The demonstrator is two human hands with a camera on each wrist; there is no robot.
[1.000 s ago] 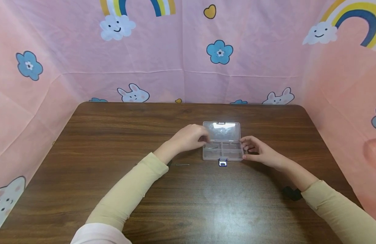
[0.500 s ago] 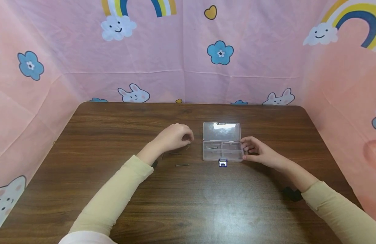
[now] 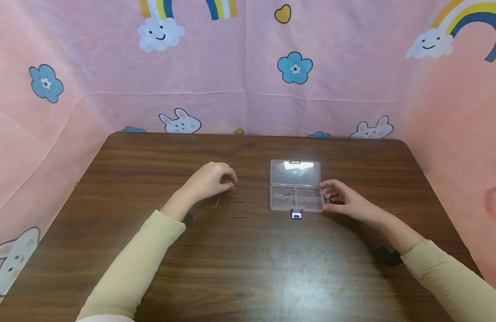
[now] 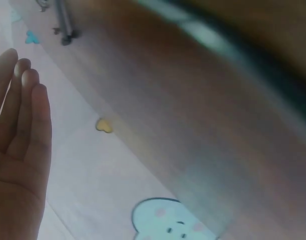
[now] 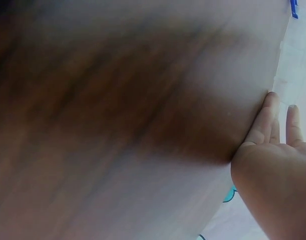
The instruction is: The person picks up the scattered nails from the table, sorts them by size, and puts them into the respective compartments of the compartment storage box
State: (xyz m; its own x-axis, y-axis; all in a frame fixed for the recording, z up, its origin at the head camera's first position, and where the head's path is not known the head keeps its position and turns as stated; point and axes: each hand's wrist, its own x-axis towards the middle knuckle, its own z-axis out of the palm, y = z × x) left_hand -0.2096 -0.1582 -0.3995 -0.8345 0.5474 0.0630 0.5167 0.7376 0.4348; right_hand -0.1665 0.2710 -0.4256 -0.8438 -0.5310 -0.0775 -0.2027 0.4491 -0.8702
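The nearest metal pin (image 3: 243,216) on the counter (image 3: 215,273) (nail or screw, too small to tell) looks dark and straight; it should be light, stiff and apt to roll, best pinched mid-length. Next, the clear box (image 3: 281,210) is probably light, slick and slightly brittle, so best steadied by its end walls; the right hand (image 3: 347,203) holds its right end. The scattered pins (image 3: 235,201) look finer. Over them hangs the left hand (image 3: 210,180), fingertips near the thumb; I cannot tell whether it pinches one. Farthest, the lid (image 3: 294,174) stands open.
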